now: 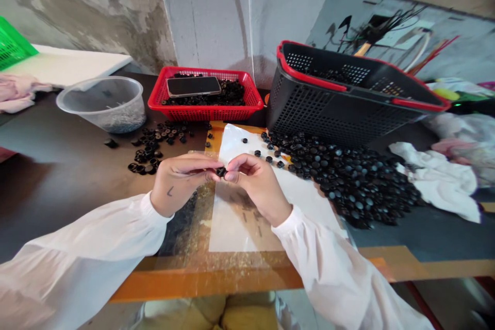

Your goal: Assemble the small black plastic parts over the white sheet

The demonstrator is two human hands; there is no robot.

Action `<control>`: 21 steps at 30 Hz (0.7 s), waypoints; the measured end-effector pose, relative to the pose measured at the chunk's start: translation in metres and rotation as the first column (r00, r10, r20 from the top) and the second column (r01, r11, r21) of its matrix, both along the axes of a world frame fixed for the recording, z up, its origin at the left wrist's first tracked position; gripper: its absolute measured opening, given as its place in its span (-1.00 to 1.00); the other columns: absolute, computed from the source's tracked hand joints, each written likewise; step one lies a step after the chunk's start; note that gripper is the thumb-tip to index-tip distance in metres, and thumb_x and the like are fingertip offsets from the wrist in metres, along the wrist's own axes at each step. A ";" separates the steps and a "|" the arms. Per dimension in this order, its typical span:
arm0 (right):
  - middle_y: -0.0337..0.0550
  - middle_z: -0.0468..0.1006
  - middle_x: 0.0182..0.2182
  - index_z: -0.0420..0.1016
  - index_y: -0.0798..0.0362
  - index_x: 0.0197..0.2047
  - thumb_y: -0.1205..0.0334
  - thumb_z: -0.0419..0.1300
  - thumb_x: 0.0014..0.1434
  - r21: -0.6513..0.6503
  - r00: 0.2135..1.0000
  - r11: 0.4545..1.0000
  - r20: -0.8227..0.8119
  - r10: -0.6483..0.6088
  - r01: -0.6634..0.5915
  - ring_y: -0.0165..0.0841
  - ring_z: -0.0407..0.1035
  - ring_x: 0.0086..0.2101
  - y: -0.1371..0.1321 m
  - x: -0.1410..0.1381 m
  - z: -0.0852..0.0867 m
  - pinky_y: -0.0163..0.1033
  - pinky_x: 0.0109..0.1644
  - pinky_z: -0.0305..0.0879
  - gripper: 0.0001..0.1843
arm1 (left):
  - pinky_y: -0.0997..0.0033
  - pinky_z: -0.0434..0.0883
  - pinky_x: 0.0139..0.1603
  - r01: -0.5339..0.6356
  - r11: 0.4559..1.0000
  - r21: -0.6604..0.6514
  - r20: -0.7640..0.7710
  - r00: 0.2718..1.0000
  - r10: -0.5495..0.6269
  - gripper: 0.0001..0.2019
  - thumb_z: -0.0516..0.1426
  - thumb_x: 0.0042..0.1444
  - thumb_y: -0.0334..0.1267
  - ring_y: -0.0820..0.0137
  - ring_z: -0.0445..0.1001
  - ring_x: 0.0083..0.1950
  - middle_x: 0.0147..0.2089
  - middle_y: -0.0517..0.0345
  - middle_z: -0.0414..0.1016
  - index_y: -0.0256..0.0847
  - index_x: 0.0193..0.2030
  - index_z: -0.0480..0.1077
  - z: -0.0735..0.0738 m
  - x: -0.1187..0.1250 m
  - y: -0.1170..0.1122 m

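My left hand and my right hand meet over the white sheet. Between their fingertips is a small black plastic part, pinched from both sides; its finer shape is partly hidden by the fingers. To the right spreads a large pile of black round caps, with a few strays on the sheet. Beyond my left hand lies a smaller scatter of black ring-like parts on the dark tabletop.
A clear tub of small metal pieces stands back left. Behind my hands, a red basket holds black parts and a phone. A tall black basket with red rim stands behind the pile. White cloth lies right.
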State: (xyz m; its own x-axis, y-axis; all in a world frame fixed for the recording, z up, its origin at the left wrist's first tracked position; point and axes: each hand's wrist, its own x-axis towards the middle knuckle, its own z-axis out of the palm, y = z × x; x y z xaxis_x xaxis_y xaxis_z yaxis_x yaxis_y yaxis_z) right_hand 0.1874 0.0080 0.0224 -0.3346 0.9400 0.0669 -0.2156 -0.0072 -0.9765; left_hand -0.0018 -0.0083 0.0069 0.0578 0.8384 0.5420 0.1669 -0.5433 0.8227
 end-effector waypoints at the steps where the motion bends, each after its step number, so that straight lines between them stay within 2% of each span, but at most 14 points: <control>1: -0.30 0.57 -0.41 0.53 0.00 -0.42 0.16 0.50 -0.07 0.004 1.000 1.000 0.007 0.004 -0.004 -0.40 0.45 -0.33 0.000 0.000 0.000 -0.22 -0.07 0.43 -0.76 | 0.48 0.58 -0.21 0.007 1.000 0.012 0.003 1.000 -0.007 -0.81 0.39 0.07 -0.32 0.39 0.63 -0.27 -0.23 0.10 0.70 0.00 -0.16 0.69 0.000 0.000 0.000; 5: -0.29 0.59 -0.32 0.54 -0.02 -0.34 0.26 0.49 -0.06 0.044 1.000 0.999 -0.017 0.003 -0.003 -0.39 0.48 -0.24 0.000 0.000 -0.003 -0.24 0.01 0.44 -0.76 | 0.44 0.58 -0.20 0.035 0.999 0.028 0.044 0.998 -0.036 -0.80 0.37 0.09 -0.32 0.37 0.63 -0.27 -0.27 0.09 0.69 -0.01 -0.13 0.68 -0.001 0.003 -0.002; 8: -0.23 0.64 -0.15 0.57 -0.07 -0.10 0.18 0.46 0.02 0.016 0.988 0.991 -0.083 0.132 -0.131 -0.33 0.52 -0.09 0.000 -0.001 -0.005 -0.19 0.09 0.45 -0.66 | 0.38 0.60 -0.18 0.050 0.997 0.058 0.066 0.996 -0.054 -0.79 0.33 0.16 -0.30 0.33 0.62 -0.17 -0.15 0.05 0.63 0.02 -0.07 0.66 -0.002 0.005 -0.003; 11: -0.18 0.68 -0.17 0.63 -0.02 -0.05 0.07 0.34 0.18 0.004 0.968 0.969 -0.033 0.248 -0.248 -0.28 0.55 -0.07 0.000 0.000 -0.005 -0.11 0.15 0.44 -0.71 | 0.40 0.57 -0.23 -0.112 0.973 0.202 -0.075 0.989 0.130 -0.82 0.34 0.14 -0.27 0.40 0.53 -0.18 -0.07 0.07 0.46 0.05 -0.12 0.67 0.001 0.003 -0.003; 13: -0.19 0.71 -0.19 0.67 -0.01 -0.10 0.11 0.32 0.19 0.049 0.980 0.979 0.033 0.195 -0.197 -0.27 0.56 -0.08 0.000 0.000 -0.005 -0.11 0.16 0.43 -0.76 | 0.39 0.54 -0.22 -0.205 0.928 0.311 -0.222 0.934 0.281 -0.86 0.36 0.12 -0.23 0.44 0.46 -0.22 -0.10 0.10 0.40 0.04 -0.16 0.68 0.005 0.000 -0.003; 15: -0.22 0.72 -0.19 0.69 -0.03 -0.15 0.20 0.31 0.17 0.115 0.989 0.986 0.103 0.109 -0.120 -0.28 0.58 -0.10 -0.001 0.001 -0.003 -0.15 0.12 0.45 -0.82 | 0.31 0.54 -0.14 -0.212 0.912 0.351 -0.328 0.884 0.332 -0.72 0.36 0.11 -0.10 0.37 0.47 -0.17 -0.08 0.07 0.42 0.04 -0.02 0.64 0.007 -0.002 -0.003; 16: -0.24 0.73 -0.21 0.70 -0.04 -0.16 0.26 0.29 0.17 0.146 0.988 0.985 0.137 0.075 -0.095 -0.29 0.59 -0.13 -0.002 0.001 -0.002 -0.18 0.09 0.46 -0.82 | 0.27 0.55 -0.09 -0.188 0.924 0.333 -0.361 0.880 0.309 -0.56 0.35 0.09 0.00 0.31 0.50 -0.11 -0.02 0.04 0.45 0.03 0.12 0.57 0.008 -0.002 -0.003; 18: -0.28 0.74 -0.27 0.71 -0.05 -0.16 0.35 0.22 0.18 0.192 0.979 0.979 0.201 0.033 -0.073 -0.33 0.61 -0.21 -0.005 0.001 -0.001 -0.23 0.02 0.48 -0.75 | 0.17 0.55 0.04 -0.086 0.965 0.248 -0.401 0.898 0.183 -0.26 0.27 0.09 0.18 0.18 0.52 0.05 0.13 -0.07 0.48 -0.01 0.37 0.32 0.007 0.000 -0.004; 19: -0.30 0.73 -0.31 0.72 -0.05 -0.16 0.38 0.19 0.18 0.209 0.975 0.976 0.221 0.019 -0.067 -0.34 0.61 -0.25 -0.007 0.000 0.000 -0.25 -0.02 0.48 -0.72 | 0.13 0.53 0.11 -0.012 0.981 0.194 -0.418 0.903 0.094 -0.19 0.20 0.13 0.24 0.13 0.51 0.13 0.20 -0.11 0.48 -0.04 0.45 0.18 0.005 0.002 -0.006; 21: -0.32 0.73 -0.38 0.73 -0.06 -0.18 0.42 0.17 0.17 0.245 0.972 0.968 0.235 -0.011 -0.049 -0.35 0.61 -0.28 -0.011 -0.001 0.001 -0.27 -0.06 0.49 -0.68 | 0.09 0.47 0.21 0.099 0.990 0.101 -0.433 0.900 -0.046 -0.21 0.02 0.26 0.27 0.12 0.49 0.23 0.27 -0.16 0.46 -0.08 0.51 0.03 0.002 0.008 -0.010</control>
State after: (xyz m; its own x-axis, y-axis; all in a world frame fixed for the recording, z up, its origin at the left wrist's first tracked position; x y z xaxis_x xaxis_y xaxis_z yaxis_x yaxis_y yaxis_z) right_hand 0.1867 -0.0030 0.0233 -0.3864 0.8970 0.2148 0.0150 0.2389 -0.9709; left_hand 0.0064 -0.0178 0.0085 0.3648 0.7551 0.5447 0.4459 -0.6553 0.6098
